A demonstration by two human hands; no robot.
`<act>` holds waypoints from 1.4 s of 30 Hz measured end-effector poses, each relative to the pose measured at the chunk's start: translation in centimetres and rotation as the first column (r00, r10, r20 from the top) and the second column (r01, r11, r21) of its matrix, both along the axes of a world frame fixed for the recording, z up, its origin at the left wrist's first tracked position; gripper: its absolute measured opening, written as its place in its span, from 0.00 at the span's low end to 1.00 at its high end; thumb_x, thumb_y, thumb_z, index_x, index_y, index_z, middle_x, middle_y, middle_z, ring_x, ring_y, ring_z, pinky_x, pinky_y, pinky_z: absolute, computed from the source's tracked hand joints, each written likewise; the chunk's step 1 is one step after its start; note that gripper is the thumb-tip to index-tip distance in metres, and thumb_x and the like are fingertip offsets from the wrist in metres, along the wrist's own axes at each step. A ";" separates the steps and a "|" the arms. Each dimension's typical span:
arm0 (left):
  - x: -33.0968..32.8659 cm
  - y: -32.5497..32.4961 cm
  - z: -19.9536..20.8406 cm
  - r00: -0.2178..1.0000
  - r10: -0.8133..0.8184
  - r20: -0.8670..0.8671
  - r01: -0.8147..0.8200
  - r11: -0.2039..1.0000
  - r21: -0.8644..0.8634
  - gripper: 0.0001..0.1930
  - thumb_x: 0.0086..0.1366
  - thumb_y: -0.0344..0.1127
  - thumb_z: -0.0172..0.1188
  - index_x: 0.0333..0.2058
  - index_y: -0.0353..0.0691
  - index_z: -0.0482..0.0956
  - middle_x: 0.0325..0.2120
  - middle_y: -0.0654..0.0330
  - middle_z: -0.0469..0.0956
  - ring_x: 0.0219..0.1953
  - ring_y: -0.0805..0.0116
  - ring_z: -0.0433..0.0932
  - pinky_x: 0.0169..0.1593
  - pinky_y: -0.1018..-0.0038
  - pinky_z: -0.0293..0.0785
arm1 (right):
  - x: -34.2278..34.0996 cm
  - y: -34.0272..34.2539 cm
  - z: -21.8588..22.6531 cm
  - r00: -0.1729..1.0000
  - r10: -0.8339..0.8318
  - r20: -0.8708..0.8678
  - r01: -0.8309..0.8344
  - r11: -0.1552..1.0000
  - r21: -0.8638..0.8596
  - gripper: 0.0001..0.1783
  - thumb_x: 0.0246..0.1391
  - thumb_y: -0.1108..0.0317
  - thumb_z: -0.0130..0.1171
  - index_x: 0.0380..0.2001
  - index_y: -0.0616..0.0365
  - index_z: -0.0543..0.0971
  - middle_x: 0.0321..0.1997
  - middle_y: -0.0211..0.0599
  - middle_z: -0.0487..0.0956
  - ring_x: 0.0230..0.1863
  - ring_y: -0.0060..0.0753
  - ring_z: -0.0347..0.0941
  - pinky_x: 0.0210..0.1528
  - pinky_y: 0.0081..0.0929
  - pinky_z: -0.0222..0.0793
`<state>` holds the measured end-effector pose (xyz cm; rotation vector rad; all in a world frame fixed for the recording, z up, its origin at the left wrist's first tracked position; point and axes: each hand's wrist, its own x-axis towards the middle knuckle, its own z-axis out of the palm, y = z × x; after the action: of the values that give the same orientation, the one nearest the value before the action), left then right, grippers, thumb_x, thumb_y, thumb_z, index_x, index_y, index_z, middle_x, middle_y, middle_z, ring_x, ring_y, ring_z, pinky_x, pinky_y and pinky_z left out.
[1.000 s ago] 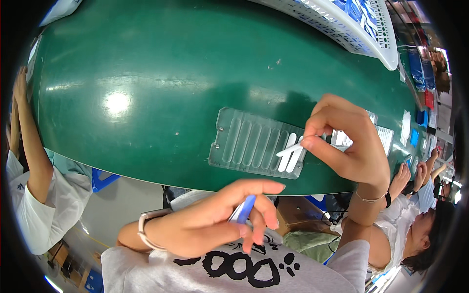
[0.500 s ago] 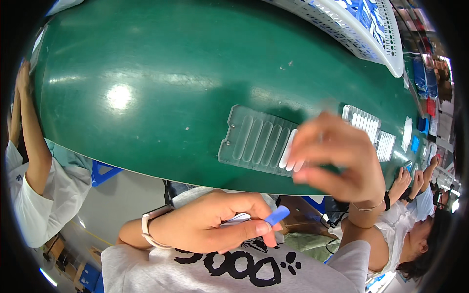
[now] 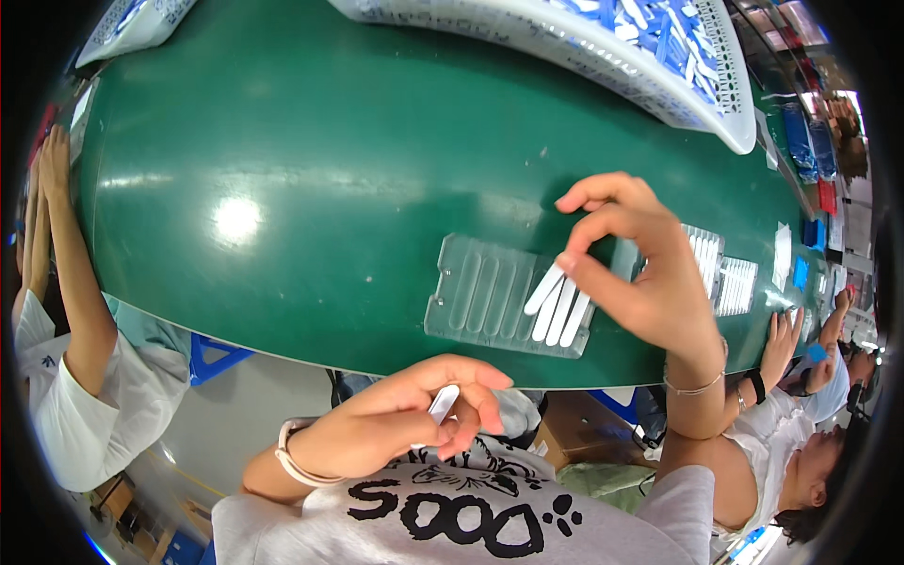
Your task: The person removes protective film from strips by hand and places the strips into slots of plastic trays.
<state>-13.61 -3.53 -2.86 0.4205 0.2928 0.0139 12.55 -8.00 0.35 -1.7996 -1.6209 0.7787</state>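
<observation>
Nearest the camera: left hand [image 3: 395, 424] curled loosely below the table edge, over the shirt, thumb and fingers closed on a small white strip [image 3: 443, 403] that pokes up between them. Just past it, on the near edge of the green table [image 3: 311, 160], a clear slotted tray [image 3: 485, 292] lies flat, long grooves running away from the person. Three white strips [image 3: 557, 306] sit side by side in the grooves at its right end; left grooves look unfilled. Right hand [image 3: 645, 268] hovers over the tray's right end, thumb and forefinger pinched on the top end of a fourth white strip [image 3: 543, 288] that slants across the others, remaining fingers fanned upward. Beyond the right hand, two more clear trays [image 3: 730, 278] filled with white strips, partly hidden by the hand. Far right edge of the table: other people's hands [image 3: 782, 344] resting on the rim. Left side: another person's forearm [image 3: 71, 273] in a white sleeve leaning along the table edge. Far side: a white perforated basket [image 3: 659, 89] holding blue and white pieces, a second basket [image 3: 132, 24] at top left.
</observation>
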 end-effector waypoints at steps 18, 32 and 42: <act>5.2 1.9 3.3 0.974 -0.072 -0.213 0.181 0.812 0.555 0.20 0.72 0.43 0.43 0.40 0.33 0.78 0.16 0.69 0.68 0.17 0.84 0.58 0.22 0.84 0.55 | -2.1 -2.9 1.7 0.800 0.226 -0.556 -0.145 0.972 0.187 0.13 0.51 0.76 0.61 0.41 0.59 0.81 0.40 0.38 0.78 0.37 0.31 0.76 0.39 0.25 0.72; 5.7 2.1 3.9 0.976 0.132 -0.174 0.011 0.764 0.645 0.28 0.71 0.55 0.34 0.50 0.35 0.68 0.25 0.68 0.64 0.23 0.82 0.57 0.26 0.84 0.53 | -4.1 -3.2 1.3 0.958 0.006 0.286 -0.170 0.816 0.553 0.13 0.35 0.73 0.64 0.30 0.59 0.80 0.38 0.30 0.76 0.36 0.31 0.71 0.33 0.28 0.57; 4.4 3.0 5.1 0.974 0.165 -0.155 -0.063 0.856 0.513 0.10 0.70 0.34 0.47 0.32 0.35 0.71 0.22 0.66 0.70 0.25 0.82 0.65 0.32 0.82 0.63 | -4.4 -5.8 1.1 0.727 -0.351 0.591 -0.229 0.687 0.690 0.09 0.42 0.68 0.62 0.28 0.39 0.76 0.34 0.12 0.73 0.39 0.20 0.62 0.38 0.24 0.53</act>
<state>-9.16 -0.50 2.24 0.9335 0.5107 0.1718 8.19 -13.80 1.43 -1.5463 -1.8875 -0.6721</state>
